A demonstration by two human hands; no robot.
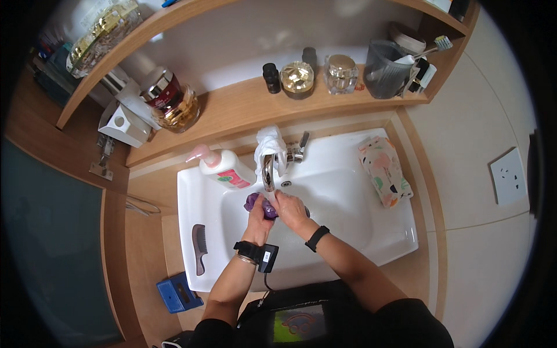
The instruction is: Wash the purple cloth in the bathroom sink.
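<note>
Under the chrome faucet [268,173] of a white washbasin [322,256], my left hand [260,219] grips a wet, bunched purple item [270,210], perhaps cloth; its exact kind cannot be told. My right hand [290,209] is beside it at the water stream, fingers bent near the spout; whether it also holds part of the purple item is hidden. A white cloth [270,145] is draped over the faucet's base, with the lever [300,150] to its right. A white pump bottle [228,170] with a pink top stands on the rim at the left.
A dark comb [199,249] lies on the basin's left rim, a patterned wipes pack [383,172] on the right. Above, a wooden shelf [235,102] holds jars, small bottles and a grey cup [383,71] with a toothbrush. A blue stool [176,293] is below left.
</note>
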